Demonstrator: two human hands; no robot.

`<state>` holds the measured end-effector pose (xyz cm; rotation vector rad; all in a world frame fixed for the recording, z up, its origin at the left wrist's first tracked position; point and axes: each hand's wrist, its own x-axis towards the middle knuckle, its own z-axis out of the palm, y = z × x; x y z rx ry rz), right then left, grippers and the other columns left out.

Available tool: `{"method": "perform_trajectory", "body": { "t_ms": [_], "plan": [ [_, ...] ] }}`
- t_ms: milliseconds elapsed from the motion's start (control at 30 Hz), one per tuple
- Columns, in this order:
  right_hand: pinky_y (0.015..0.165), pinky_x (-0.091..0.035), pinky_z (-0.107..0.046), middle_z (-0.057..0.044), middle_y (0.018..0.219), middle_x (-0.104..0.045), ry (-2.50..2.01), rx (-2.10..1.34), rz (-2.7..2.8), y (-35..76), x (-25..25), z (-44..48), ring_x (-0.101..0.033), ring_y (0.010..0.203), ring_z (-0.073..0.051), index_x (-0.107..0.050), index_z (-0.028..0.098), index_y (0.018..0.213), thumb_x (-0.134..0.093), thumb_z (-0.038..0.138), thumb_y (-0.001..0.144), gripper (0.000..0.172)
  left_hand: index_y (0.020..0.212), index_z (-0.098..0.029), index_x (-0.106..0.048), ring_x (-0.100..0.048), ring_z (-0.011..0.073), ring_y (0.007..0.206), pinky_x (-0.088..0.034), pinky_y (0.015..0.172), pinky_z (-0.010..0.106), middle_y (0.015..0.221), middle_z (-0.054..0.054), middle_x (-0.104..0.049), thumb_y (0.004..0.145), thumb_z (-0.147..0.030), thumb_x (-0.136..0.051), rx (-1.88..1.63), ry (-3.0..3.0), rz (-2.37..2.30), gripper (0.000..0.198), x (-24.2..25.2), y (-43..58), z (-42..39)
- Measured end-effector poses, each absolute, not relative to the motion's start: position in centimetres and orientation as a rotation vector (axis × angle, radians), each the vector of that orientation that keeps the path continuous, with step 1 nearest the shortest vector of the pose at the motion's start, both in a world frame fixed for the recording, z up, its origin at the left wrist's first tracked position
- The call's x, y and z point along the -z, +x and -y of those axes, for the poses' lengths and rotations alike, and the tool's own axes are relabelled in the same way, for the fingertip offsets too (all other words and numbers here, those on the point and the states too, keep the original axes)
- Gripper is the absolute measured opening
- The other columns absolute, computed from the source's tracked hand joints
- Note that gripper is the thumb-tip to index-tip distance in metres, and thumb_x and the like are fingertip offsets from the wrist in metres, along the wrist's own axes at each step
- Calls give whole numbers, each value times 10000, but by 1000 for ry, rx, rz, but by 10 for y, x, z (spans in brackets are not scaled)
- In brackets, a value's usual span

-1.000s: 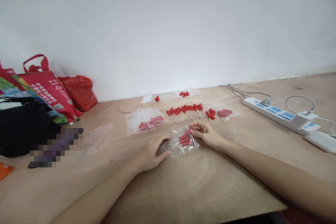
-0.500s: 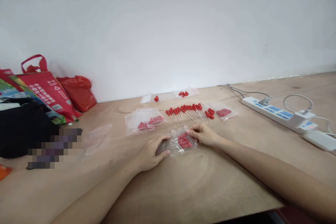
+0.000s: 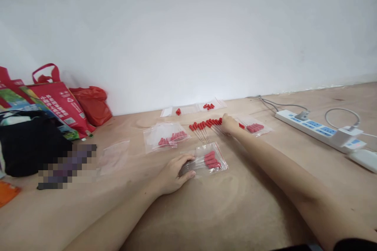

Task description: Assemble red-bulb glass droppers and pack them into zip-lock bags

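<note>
My left hand (image 3: 173, 174) grips the left end of a clear zip bag (image 3: 198, 151), thumb below and fingers above. Inside the bag lie several thin pale sticks with red heads (image 3: 212, 160), heads toward the right, where the bag's zip edge is. My right hand (image 3: 231, 124) is stretched forward over the right part of a row of loose red-headed sticks (image 3: 202, 125). Its fingers are drawn together among the red heads; the back of the hand hides what they hold, if anything.
Left of the row lie filled bags (image 3: 167, 135); another filled bag (image 3: 255, 127) lies right of it. Near the wall are bags with small red pieces (image 3: 209, 106). A power strip (image 3: 318, 127) stands right; shopping bags (image 3: 63, 104) and a black bag (image 3: 32, 145) stand left.
My right hand has let go of the zip bag's right edge and moved forward to the loose red-headed sticks. The left hand stays on the bag, which now lies flatter.
</note>
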<state>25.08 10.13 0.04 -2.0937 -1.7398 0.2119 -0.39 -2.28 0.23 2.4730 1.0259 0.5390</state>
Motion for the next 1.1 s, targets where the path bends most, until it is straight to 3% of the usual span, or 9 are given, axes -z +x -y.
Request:
{"method": "perform_trajectory", "body": {
  "t_ms": [133, 300, 400, 567, 767, 933, 1100],
  "plan": [
    [703, -419, -353, -228, 943, -558, -2000, -195, 1785, 256, -9, -91, -560, 880, -289, -380, 36, 1117, -444, 108, 739, 390, 1056, -195, -480, -492, 196, 1049, -390, 896, 341, 1146, 68, -531, 791, -288, -499, -536, 2485, -1012, 282, -1, -4, 22],
    [561, -460, -326, -45, 723, -542, -1543, -486, 1579, 272, -2, -54, -569, 588, -188, -188, 120, 1246, -410, 192, 771, 529, 1060, -198, -479, -501, 195, 1035, -398, 883, 339, 1146, 63, -531, 790, -290, -495, -532, 2491, -1025, 285, -2, -4, 22],
    [484, -470, -293, 25, 660, -490, -1358, -766, 1256, 268, 12, -32, -533, 482, -140, -248, 196, 1161, -438, 241, 762, 444, 1070, -199, -475, -494, 195, 1045, -391, 894, 341, 1154, 65, -528, 791, -294, -490, -523, 2497, -1048, 295, -4, -4, 23],
    [555, -499, -281, 49, 591, -490, -1150, -1070, 811, 245, 20, -14, -549, 507, -126, -320, 228, 969, -495, 154, 718, 314, 1070, -207, -483, -503, 200, 1034, -398, 887, 348, 1143, 60, -539, 789, -301, -488, -518, 2500, -1069, 297, -6, -3, 24],
    [536, -474, -251, 42, 603, -529, -1050, -1251, 846, 231, 18, -1, -549, 513, -98, -403, 204, 837, -495, 185, 728, 144, 1147, -209, -436, -487, 218, 1061, -386, 905, 371, 1176, 65, -523, 787, -317, -488, -497, 2472, -1143, 380, -7, -3, 26],
    [407, -383, -188, 54, 579, -504, -1098, -1239, 1189, 230, 25, 4, -455, 429, -53, -490, 167, 778, -624, 282, 632, 229, 1158, -203, -428, -479, 220, 1075, -380, 916, 368, 1187, 66, -516, 782, -310, -498, -523, 2464, -1136, 397, -5, -2, 25],
    [410, -414, -214, -17, 686, -605, -1131, -1190, 1306, 228, 33, -5, -543, 502, -106, -506, 162, 774, -661, 334, 596, 293, 1159, -200, -427, -472, 224, 1086, -375, 923, 372, 1198, 67, -507, 786, -320, -494, -509, 2469, -1141, 398, -3, -3, 24]
  ]
}}
